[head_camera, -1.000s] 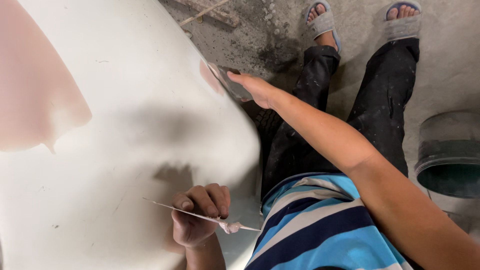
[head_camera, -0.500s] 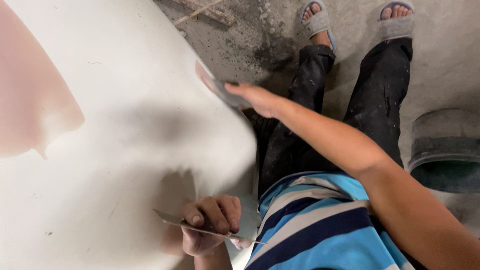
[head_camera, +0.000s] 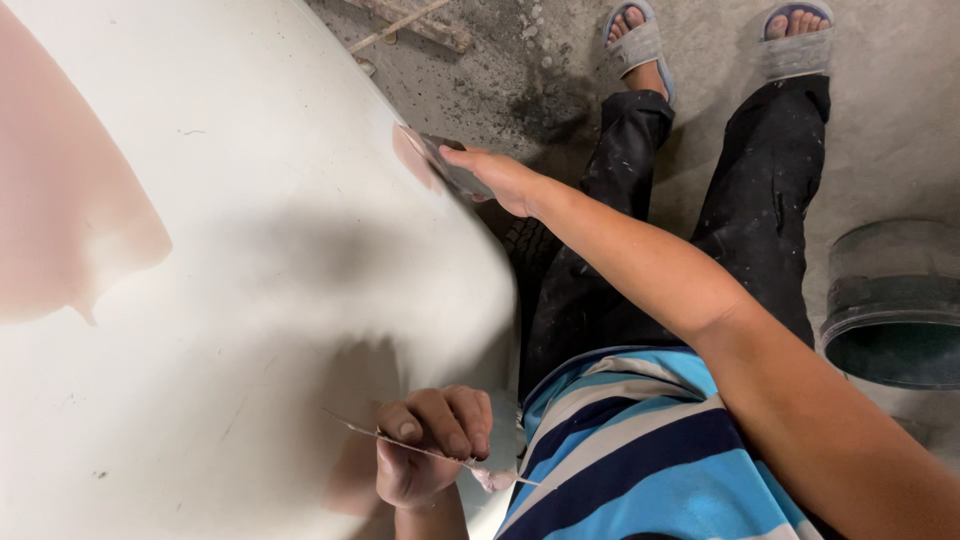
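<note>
Nearest, the left hand (head_camera: 432, 445) is closed around a thin flat blade (head_camera: 420, 448) carrying a dab of pinkish filler (head_camera: 492, 478), against the large white curved panel (head_camera: 250, 300). Farther out, the right hand (head_camera: 500, 180) grips a scraper (head_camera: 455, 170) pressed to a pink filler patch (head_camera: 412, 157) on the panel's edge. Beyond, a dark bucket (head_camera: 893, 305) stands on the concrete floor (head_camera: 900, 130).

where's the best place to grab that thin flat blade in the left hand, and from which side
Grip the thin flat blade at its near end, as the left hand does, fingers curled over the top from the person's side. It lies nearly flat against the white curved panel, and pinkish filler sits by that end, so the bare far tip probably stays free. The right hand holds another spreader.
</note>
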